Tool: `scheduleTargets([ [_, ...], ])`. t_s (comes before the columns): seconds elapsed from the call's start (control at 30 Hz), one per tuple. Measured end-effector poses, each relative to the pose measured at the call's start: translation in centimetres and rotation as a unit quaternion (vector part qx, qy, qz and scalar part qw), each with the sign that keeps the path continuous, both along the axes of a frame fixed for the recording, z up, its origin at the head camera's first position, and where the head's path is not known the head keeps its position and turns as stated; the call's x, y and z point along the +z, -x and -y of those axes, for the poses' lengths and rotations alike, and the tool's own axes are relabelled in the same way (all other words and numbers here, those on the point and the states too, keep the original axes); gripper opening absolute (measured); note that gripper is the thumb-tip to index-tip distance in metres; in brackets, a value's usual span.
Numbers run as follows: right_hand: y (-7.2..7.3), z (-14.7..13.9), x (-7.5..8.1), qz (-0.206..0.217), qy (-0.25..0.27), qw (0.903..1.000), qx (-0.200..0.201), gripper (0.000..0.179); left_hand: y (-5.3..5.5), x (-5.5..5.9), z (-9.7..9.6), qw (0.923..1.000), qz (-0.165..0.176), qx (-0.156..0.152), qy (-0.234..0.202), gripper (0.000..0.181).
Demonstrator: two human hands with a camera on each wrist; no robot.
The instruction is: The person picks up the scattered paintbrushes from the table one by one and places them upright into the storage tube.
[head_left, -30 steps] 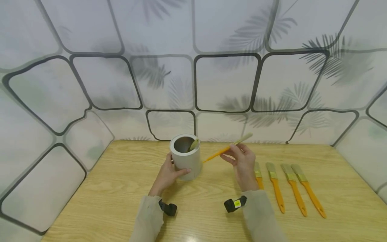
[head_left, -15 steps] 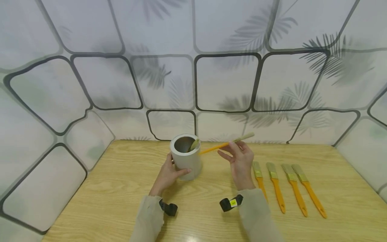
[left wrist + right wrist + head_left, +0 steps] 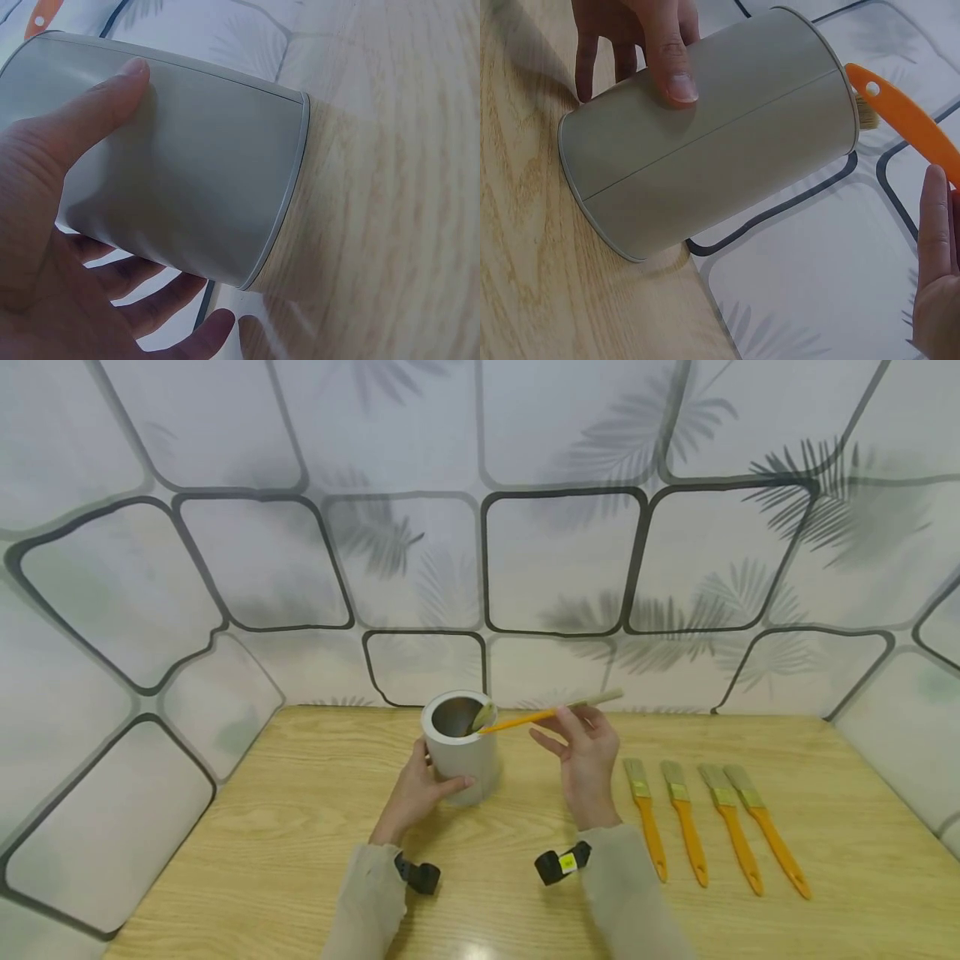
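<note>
A light grey cylindrical can [image 3: 467, 768] stands upright on the wooden table. My left hand [image 3: 412, 793] grips its left side, thumb across the front and fingers round the back; the left wrist view shows the thumb pressed on the can wall [image 3: 202, 165]. Inside the can is a paintbrush [image 3: 483, 717], bristles up at the rim. In my right hand [image 3: 587, 760] a second paintbrush [image 3: 517, 722] is pinched, bristles pointing right and the orange handle's end at the can's rim. The right wrist view shows that orange handle [image 3: 911, 120] close to the opening.
Several more paintbrushes with orange handles, among them a nearest one [image 3: 648, 827] and a far right one [image 3: 772, 843], lie side by side at the right of the table [image 3: 300, 860]. A patterned cloth backdrop [image 3: 562, 568] rises behind and at the sides.
My right hand has moved left and the paintbrush has turned closer to level, its handle end rising from beside the can to the rim. The left hand and can have stayed put.
</note>
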State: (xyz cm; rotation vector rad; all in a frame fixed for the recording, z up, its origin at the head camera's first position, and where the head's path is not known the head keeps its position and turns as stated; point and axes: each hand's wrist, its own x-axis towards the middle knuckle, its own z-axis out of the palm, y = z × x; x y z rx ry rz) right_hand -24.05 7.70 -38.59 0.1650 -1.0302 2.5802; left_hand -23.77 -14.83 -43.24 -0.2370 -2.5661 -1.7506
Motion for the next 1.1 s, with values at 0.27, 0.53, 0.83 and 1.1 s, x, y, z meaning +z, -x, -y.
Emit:
scheduleTargets([
  [0.27, -0.1, 0.8, 0.2, -0.015, -0.06, 0.9977, -0.026, 0.017, 0.0, 0.0, 0.0, 1.0, 0.0, 0.003, 0.001, 0.092],
  [0.53, 0.0, 1.8, 0.6, -0.051, -0.13, 0.989, -0.048, 0.017, 0.1, 0.1, -0.1, 1.0, 0.001, 0.007, 0.0, 0.092],
  [0.83, 0.3, 2.7, 1.0, -0.051, -0.215, 0.9735, -0.058, 0.013, 0.1, 0.1, 0.0, 0.9999, 0.005, 0.007, -0.005, 0.092],
  [1.1, 1.0, 3.1, 1.3, -0.042, -0.34, 0.9359, -0.08, 0.016, 0.1, 0.1, 0.0, 1.0, 0.0, 0.003, -0.003, 0.092],
])
